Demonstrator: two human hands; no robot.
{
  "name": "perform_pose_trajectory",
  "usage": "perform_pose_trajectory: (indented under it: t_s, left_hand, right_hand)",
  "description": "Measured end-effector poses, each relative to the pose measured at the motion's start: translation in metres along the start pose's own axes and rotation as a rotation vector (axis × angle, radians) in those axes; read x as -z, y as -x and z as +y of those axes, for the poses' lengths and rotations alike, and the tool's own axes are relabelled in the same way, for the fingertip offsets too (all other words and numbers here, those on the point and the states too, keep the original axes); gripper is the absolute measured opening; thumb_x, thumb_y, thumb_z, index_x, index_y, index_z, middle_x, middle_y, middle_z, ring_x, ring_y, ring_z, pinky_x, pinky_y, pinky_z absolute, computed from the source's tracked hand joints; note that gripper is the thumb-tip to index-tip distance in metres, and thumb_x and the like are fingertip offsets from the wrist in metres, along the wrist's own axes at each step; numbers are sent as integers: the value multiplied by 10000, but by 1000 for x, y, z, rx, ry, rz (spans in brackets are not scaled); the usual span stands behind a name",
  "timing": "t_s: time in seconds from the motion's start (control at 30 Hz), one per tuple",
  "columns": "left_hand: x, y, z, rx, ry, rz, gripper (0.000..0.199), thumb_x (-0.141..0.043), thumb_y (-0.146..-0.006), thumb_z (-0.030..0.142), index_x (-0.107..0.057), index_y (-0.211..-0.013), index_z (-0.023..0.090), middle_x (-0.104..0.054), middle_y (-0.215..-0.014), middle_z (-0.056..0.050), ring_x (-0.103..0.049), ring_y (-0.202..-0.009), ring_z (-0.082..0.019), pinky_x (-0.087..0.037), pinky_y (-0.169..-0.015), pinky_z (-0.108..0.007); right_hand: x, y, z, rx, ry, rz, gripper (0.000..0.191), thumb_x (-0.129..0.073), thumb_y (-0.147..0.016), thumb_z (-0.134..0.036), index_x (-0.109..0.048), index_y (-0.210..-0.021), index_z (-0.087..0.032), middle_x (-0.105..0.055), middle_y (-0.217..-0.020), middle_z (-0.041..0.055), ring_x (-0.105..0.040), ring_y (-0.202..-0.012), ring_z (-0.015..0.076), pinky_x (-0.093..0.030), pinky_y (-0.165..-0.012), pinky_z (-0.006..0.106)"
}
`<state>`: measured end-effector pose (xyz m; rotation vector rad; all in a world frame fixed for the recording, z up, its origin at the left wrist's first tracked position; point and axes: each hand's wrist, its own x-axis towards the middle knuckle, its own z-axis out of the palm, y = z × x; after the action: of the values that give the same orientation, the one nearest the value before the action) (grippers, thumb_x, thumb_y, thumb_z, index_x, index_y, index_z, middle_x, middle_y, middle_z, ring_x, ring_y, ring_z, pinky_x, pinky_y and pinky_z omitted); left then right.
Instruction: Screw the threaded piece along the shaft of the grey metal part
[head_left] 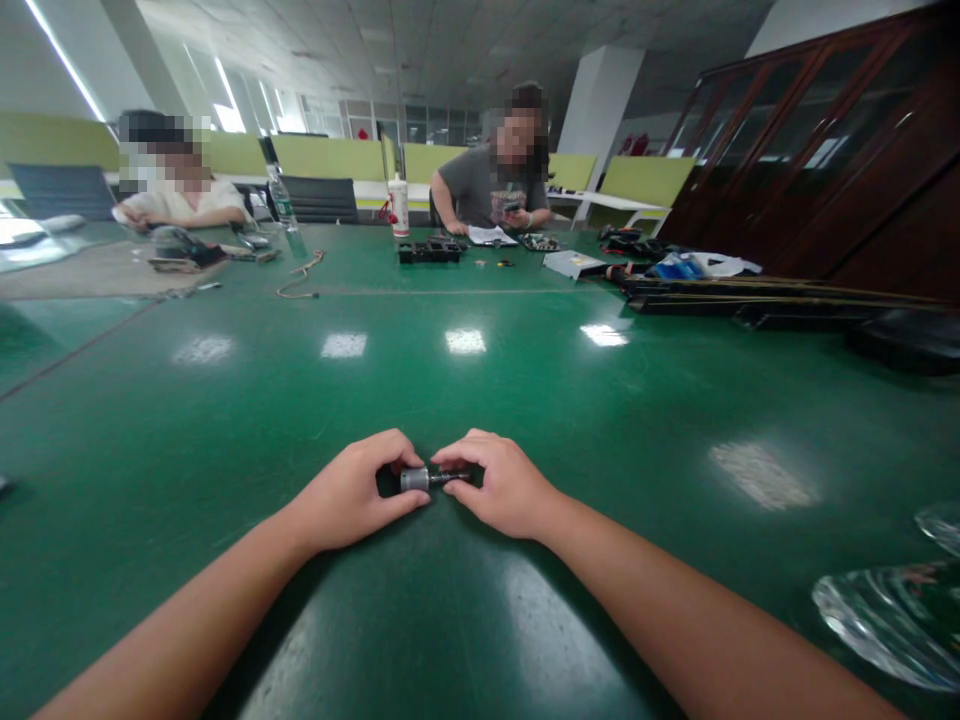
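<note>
Low over the green table (375, 370), straight in front of me, is a small cylindrical motor (415, 480) with a silver-grey body and a dark thin shaft (441, 478) pointing right. My left hand (364, 490) grips the body from the left, thumb at the near side and fingers at the far side. From the right, my right hand (495, 485) closes its thumb and fingers around the shaft end. Its fingers partly hide the tip, so the exact contact there is unclear.
Clear plastic bottles (892, 620) lie at the right edge. Across the table are a black part (431, 251), a white bottle (398, 205), a water bottle (281, 200) and a cord (300, 275). Long black pieces (690, 297) lie far right. Two people sit opposite.
</note>
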<state>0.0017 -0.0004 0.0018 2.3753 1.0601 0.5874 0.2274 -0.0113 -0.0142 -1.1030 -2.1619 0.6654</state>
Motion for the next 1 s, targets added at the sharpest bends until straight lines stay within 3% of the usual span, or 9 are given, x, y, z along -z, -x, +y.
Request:
perform_pose_trajectory:
  t_s: [0.17,0.37,1.0]
  left_hand:
    - [0,-1,0,7,16,5,184,-700,-820,335,-622,-901,190,-655,-890,-23,-611,-810,-180,-475,-729,-288]
    - [1,-1,0,7,11,11,188,-700,-818,337,-617,-897,188,-657,-885,-27,-613,-808,-181,-479,-730,-289]
    - [1,-1,5,5,-13,-11,159,-686,-811,315,-629,-889,189,-660,-881,-29,-619,-808,-186,-472,-732,-289]
  right_hand:
    - [-1,1,-1,-46,7,-6,243,-704,-795,-110,-715,-1016,-209,-692,-881,23,-613,-817,156,-456,-787,305]
    - [0,0,1,30,25,-8,153,-697,-821,-136,-727,-951,-210,-723,-911,27,-602,-890,181,-440,-835,337]
    - [-2,0,3,64,78,-23,130,-748,-795,-211,-750,-924,-228,-711,-851,14,-593,-833,169,-412,-779,314]
